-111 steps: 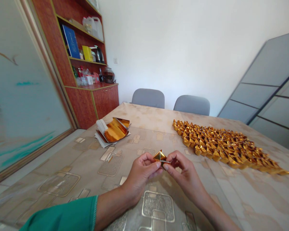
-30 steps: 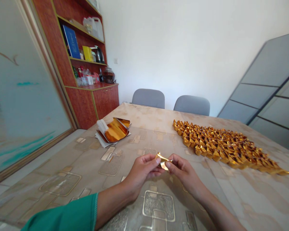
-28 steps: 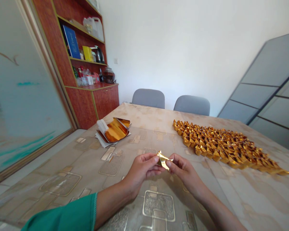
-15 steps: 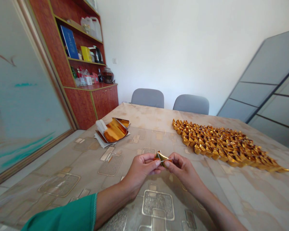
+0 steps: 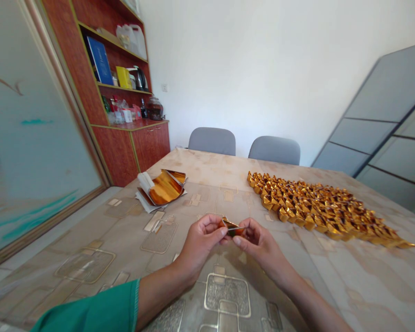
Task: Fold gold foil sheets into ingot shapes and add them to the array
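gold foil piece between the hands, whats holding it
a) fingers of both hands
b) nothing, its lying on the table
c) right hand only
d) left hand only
a: the gold foil piece is pinched between the fingertips of the left hand and the right hand.

Bright, even light, soft shadows on the tablecloth (image 5: 124, 230), strong wide-angle edge distortion
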Motion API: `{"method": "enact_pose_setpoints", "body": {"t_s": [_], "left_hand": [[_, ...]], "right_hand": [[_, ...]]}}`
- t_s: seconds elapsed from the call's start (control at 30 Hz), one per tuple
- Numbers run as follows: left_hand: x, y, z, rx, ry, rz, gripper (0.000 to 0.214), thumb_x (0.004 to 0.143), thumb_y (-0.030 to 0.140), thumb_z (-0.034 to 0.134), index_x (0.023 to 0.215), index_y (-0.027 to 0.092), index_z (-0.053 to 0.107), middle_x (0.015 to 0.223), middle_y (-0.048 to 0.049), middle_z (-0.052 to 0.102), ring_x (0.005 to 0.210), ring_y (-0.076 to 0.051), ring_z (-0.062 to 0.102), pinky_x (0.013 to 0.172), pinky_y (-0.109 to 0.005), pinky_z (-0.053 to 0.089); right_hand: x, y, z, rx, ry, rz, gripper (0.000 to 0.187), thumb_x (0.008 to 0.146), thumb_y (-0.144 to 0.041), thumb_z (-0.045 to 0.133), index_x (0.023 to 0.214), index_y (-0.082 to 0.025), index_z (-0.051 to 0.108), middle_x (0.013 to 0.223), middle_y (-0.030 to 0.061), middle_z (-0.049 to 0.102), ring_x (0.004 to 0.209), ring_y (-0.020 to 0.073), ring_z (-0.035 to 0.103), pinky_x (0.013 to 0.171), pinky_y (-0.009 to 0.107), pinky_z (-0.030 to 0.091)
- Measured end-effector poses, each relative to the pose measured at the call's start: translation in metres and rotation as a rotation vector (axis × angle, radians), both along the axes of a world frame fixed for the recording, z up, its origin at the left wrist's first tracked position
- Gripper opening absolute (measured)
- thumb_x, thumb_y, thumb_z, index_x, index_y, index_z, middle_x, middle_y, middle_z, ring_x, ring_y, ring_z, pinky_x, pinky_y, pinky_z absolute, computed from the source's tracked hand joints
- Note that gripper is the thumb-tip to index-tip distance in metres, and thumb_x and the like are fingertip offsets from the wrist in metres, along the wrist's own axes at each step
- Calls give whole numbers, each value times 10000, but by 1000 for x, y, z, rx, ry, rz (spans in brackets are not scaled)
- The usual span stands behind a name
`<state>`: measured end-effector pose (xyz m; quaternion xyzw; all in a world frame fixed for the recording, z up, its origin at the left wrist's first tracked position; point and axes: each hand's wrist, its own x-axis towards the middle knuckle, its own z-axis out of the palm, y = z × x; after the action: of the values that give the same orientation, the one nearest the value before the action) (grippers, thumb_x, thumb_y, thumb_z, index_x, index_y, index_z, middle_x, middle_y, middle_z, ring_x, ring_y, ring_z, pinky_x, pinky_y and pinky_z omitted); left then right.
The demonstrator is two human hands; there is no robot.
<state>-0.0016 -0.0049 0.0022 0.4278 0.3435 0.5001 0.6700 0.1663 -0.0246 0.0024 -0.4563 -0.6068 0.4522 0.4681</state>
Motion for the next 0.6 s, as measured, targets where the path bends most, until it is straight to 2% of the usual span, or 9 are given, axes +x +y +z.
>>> {"method": "enact_pose_setpoints", "body": {"t_s": [0.07, 0.17, 0.27, 0.37, 0.5, 0.6], "left_hand": [[0, -1, 2, 113, 39, 27, 176, 680, 235, 767, 740, 158, 621, 705, -1, 676, 653, -116, 615, 649, -225, 481], [0, -5, 5, 243, 64, 18, 133, 675, 184, 740, 689, 165, 609, 780, -35, 713, 728, -157, 651, 701, -265, 505], [0, -8, 5, 315, 75, 2, 98, 695, 155, 701, 684, 177, 606, 850, -57, 733, 797, -193, 676, 767, -315, 520], [-2, -9, 4, 366, 156, 27, 51, 713, 138, 670, 705, 180, 642, 840, -54, 733, 792, -191, 676, 769, -311, 518], [-2, -7, 5, 333, 237, 61, 43, 700, 147, 684, 706, 170, 649, 704, -16, 686, 675, -149, 633, 656, -251, 489], [0, -4, 3, 233, 171, 29, 127, 665, 168, 723, 722, 165, 610, 691, 7, 652, 651, -130, 605, 622, -231, 467]], "right_hand": [[2, 0, 1, 54, -44, -33, 250, 766, -427, 696, 784, -239, 532, 680, -22, 550, 606, 154, 492, 559, 262, 393], [5, -2, 5, 176, -105, -53, 134, 790, -319, 669, 769, -242, 561, 732, -7, 567, 697, 173, 522, 648, 281, 432], [4, -4, 11, 270, -157, -67, 86, 782, -253, 661, 772, -249, 576, 778, 5, 583, 752, 188, 540, 706, 299, 447], [3, -7, 14, 328, -185, -72, 84, 783, -253, 666, 754, -247, 588, 786, 12, 598, 766, 195, 559, 722, 311, 449], [2, -8, 11, 271, -158, -79, 156, 803, -287, 680, 692, -234, 583, 712, -1, 598, 694, 178, 555, 656, 284, 427], [1, -6, 4, 163, -106, -69, 196, 789, -334, 701, 688, -233, 568, 657, -17, 575, 637, 165, 528, 600, 266, 409]]}}
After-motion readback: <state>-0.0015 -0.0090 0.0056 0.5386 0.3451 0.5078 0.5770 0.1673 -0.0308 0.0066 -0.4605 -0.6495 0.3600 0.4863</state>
